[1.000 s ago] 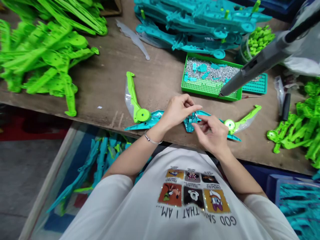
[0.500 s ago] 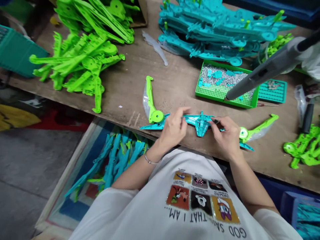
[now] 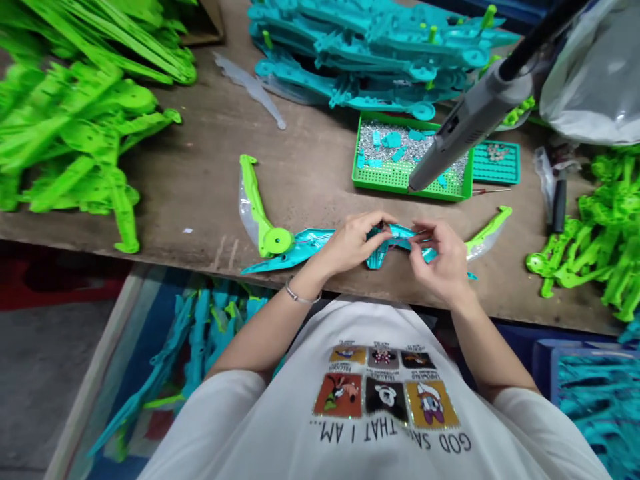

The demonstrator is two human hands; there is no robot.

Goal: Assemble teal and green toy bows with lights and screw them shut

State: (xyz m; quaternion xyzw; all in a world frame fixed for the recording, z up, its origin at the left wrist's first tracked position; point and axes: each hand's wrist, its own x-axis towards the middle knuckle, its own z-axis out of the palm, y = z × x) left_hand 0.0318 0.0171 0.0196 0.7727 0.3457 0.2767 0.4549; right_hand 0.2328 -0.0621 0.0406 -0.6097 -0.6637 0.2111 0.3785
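One teal bow (image 3: 305, 241), axis left-right, pinched: left hand (image 3: 353, 243), right hand (image 3: 443, 259).

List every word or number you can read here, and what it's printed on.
"GOD SA... THAT I AM...": white T-shirt, upside down in the head view, middle letters lost in a fold.
Captions above the cartoon squares: too small to read.
Nothing else carries readable text.

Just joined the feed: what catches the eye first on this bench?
The left hand and right hand pinch the middle of a teal-and-green toy bow at the near edge of the table. Behind them a grey power screwdriver hangs over a green tray of screws; bright green parts pile at left, teal parts at the back.
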